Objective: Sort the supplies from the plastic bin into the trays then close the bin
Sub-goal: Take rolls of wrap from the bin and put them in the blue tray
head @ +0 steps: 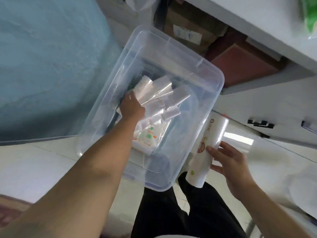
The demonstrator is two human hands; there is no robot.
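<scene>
Bin (204,79) of clear plastic, one, open on the floor, holding a loose pile of clear packets (159,102); their number cannot be told. Left hand (132,107) reaches inside, grip closed on the pile's near edge. Right hand (229,162), beside the bin's right wall, grips one white roll (207,150) with printed label. Cardboard boxes (187,31) lie beyond the bin, under a white desk (257,19).

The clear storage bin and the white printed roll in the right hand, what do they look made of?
The clear storage bin: glossy, see-through rigid plastic, since the floor shows through its walls. The white printed roll, held by the right hand: probably thin plastic film or bags, wound glossy and translucent at the end.
</scene>
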